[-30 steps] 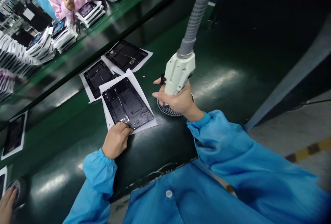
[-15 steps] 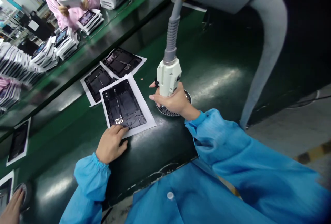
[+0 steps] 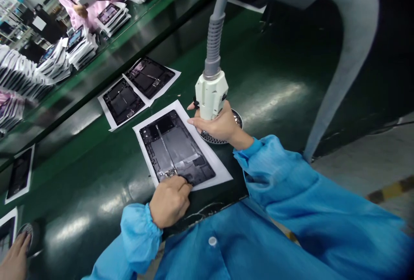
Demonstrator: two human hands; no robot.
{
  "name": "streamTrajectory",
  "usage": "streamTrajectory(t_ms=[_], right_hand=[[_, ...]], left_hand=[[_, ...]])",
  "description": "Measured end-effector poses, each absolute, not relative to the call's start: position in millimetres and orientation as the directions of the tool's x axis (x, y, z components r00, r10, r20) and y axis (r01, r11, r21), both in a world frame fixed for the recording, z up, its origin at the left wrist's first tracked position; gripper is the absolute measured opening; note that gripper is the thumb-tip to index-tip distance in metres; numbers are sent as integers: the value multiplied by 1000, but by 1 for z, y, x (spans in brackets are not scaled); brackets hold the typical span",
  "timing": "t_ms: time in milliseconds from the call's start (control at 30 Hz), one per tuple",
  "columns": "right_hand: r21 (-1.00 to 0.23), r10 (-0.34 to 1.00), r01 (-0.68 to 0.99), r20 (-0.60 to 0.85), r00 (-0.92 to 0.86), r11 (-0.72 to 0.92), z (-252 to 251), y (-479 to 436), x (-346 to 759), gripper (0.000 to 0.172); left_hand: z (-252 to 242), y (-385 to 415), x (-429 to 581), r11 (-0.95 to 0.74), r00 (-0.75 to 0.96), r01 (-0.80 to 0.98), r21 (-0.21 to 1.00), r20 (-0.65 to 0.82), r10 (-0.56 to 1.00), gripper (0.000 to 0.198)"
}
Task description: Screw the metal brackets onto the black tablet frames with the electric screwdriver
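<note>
A black tablet housing [image 3: 176,146] with a thin ribbon cable and a small circuit board lies open side up on a white sheet [image 3: 221,180]. My left hand [image 3: 170,202] has its curled fingers closed on the near edge of the housing and sheet, partly hiding the board. With my right hand [image 3: 223,125] I grip a pale handpiece [image 3: 211,94], its fingers wrapped round the lower part. A grey ribbed hose [image 3: 214,40] rises from its top. Beneath my right hand a round, perforated metal disc [image 3: 210,138] shows in part, close beside the sheet.
Two more tablet housings [image 3: 123,102] lie on sheets behind. A grey curved support [image 3: 349,55] stands at the right. At lower left is another person's hand [image 3: 14,252]. Beyond the green ledge [image 3: 106,51], a person in pink [image 3: 97,4] sits among paper stacks [image 3: 82,49].
My left hand has drawn the tablet housing and its sheet nearer and to the right, off the two behind. My right hand and the handpiece have hardly moved.
</note>
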State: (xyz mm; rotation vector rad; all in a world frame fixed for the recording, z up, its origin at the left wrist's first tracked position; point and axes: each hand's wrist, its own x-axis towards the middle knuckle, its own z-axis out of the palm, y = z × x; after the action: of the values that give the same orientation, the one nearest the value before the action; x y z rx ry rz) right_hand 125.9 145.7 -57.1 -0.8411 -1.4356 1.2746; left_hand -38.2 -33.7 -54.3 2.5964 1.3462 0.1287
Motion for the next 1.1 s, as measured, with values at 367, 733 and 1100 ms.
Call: streamTrajectory(t_ms=[367, 733, 1100], right_hand=[[-973, 946, -92, 226, -233, 209, -56, 142, 125, 26], [-956, 935, -110, 291, -204, 274, -56, 143, 127, 23], [-953, 939, -104, 298, -172, 284, -50, 142, 127, 28]], left_hand=[[-38, -14, -55, -292, 332, 891, 347, -61, 941, 21], [-43, -22, -59, -40, 90, 940, 338, -133, 987, 19], [-40, -26, -47, -168, 194, 799, 577, 16, 981, 14]])
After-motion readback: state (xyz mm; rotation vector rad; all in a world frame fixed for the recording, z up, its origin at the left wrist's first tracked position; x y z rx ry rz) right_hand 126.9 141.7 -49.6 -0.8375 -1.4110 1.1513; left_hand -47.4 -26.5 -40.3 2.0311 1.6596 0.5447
